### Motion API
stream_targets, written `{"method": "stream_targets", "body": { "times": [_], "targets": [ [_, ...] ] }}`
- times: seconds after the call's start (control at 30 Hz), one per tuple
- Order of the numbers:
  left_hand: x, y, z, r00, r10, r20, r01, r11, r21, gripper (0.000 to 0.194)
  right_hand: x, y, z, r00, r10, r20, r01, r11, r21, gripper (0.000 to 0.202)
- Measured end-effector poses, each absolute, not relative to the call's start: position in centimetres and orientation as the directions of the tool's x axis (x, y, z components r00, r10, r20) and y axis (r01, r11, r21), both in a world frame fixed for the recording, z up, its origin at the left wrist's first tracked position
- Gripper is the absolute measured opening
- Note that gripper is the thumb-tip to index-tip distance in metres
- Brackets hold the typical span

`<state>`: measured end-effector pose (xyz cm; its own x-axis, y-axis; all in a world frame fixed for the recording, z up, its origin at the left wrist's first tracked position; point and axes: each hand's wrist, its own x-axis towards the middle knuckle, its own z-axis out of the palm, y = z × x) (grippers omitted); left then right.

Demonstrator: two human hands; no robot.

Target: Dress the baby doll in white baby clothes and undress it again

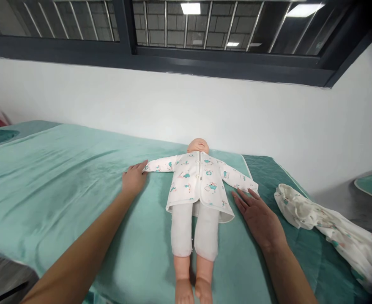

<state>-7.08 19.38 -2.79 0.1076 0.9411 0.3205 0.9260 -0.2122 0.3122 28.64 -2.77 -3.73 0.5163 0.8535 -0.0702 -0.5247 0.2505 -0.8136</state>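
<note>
A baby doll lies on its back, head toward the wall, in a white printed jacket closed down the front. White padded cloth covers its upper legs; the lower legs and feet are bare. My left hand is at the cuff of the sleeve on the left, with the cuff end between finger and thumb. Beside the other sleeve, my right hand is open, fingers stretched out, its fingertips close to that cuff. Whether they touch the cloth I cannot tell.
A light green cover lies under the doll, over a darker green quilted mat. Crumpled white printed clothing rests at the right. Behind are a white wall and a dark window frame.
</note>
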Motion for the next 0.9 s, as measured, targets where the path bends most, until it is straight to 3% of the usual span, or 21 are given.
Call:
{"method": "stream_targets", "body": {
  "times": [0.2, 0.33, 0.43, 0.53, 0.67, 0.9],
  "targets": [
    [-7.6, 18.4, -2.9, 0.021, 0.923, 0.384, 0.907, -0.179, 0.382, 0.055, 29.4, -3.0, -3.4, 0.423, 0.894, -0.149, -0.663, 0.194, -0.723, 0.039],
    [-7.6, 18.5, -2.8, 0.017, 0.92, 0.391, 0.916, -0.171, 0.363, 0.057, 30.8, -2.4, -3.3, 0.315, 0.937, -0.147, -0.716, 0.133, -0.685, 0.026],
    [-7.5, 18.6, -2.9, 0.006, 0.925, 0.38, 0.933, -0.142, 0.33, 0.058, 32.0, -1.0, -3.1, 0.356, 0.913, -0.198, -0.736, 0.144, -0.662, 0.032],
    [-7.4, 18.8, -2.9, 0.008, 0.934, 0.358, 0.952, -0.117, 0.284, 0.057, 32.9, 1.0, -3.2, 0.507, 0.825, -0.249, -0.678, 0.203, -0.707, 0.048],
    [-7.4, 19.0, -3.1, 0.024, 0.937, 0.349, 0.962, -0.116, 0.247, 0.054, 33.2, 2.7, -3.8, 0.609, 0.779, -0.151, -0.541, 0.269, -0.797, 0.054],
    [-7.2, 19.0, -3.2, 0.008, 0.932, 0.362, 0.963, -0.104, 0.247, 0.053, 31.3, 1.3, -3.9, 0.601, 0.794, -0.087, -0.423, 0.224, -0.878, 0.065]
  ]
}}
